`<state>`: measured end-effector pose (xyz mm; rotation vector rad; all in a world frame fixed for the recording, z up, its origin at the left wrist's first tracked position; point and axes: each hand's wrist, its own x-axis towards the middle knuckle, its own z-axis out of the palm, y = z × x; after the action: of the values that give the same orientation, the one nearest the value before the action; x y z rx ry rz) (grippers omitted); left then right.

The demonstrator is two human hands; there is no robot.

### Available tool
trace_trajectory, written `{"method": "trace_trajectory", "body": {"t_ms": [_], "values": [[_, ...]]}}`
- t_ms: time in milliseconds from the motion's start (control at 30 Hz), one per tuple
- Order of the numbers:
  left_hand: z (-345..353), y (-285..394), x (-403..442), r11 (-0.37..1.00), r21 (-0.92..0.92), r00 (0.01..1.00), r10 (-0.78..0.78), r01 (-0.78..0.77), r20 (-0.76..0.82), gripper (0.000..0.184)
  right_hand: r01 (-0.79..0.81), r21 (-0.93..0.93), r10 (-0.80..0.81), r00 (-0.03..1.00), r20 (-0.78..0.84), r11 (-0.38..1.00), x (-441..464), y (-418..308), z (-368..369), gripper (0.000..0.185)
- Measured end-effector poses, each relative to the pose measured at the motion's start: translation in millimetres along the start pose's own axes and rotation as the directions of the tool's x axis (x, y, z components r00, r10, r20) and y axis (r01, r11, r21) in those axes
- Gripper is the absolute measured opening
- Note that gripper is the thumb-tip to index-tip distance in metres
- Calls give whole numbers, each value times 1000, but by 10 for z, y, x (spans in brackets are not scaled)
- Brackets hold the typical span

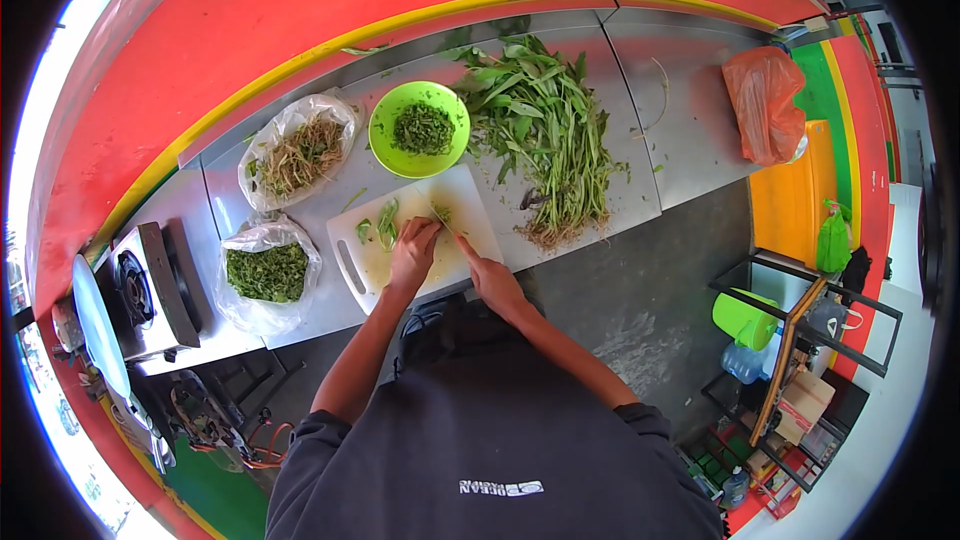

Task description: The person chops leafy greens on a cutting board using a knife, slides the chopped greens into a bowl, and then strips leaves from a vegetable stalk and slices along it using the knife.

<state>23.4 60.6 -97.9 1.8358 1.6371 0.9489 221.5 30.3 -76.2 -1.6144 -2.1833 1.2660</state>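
Note:
On the white cutting board (470,198) my left hand (412,252) is closed, its fingertips pinched on some leafy greens. My right hand (495,285) grips a knife (459,234), its handle hidden in my fingers and its blade angled over the board beside my left fingertips. Cut greens (441,211) lie near the blade, and a few loose leaves (386,223) lie left of my left hand. Behind the board, a lime-green bowl (388,155) holds chopped greens (422,130). A large heap of long-stemmed leafy greens (545,120) with roots spreads to the right.
At left are a plastic bag of root ends (300,155), a plastic bag of chopped greens (267,272) and a gas stove (145,290). An orange plastic bag (765,105) sits at the far right of the steel table (690,150). A shelf rack (785,360) stands at lower right.

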Motion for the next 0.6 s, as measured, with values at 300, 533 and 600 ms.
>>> {"method": "trace_trajectory", "body": {"t_ms": [300, 533, 600], "values": [[1, -43, -19, 1000, 15, 1000, 17, -17, 13, 16, 74, 53, -68, 993, -99, 996, -7, -29, 25, 72], [-40, 20, -11, 1000, 5, 999, -5, 4, 40, 13, -16, 25, 16, 1000, 21, 1000, 119, -59, 38, 69], [-34, -4, -16, 1000, 7, 999, -5, 5, 32, 12, 80, 76, -72, 992, -105, 994, 79, -76, 68, 70]]}}
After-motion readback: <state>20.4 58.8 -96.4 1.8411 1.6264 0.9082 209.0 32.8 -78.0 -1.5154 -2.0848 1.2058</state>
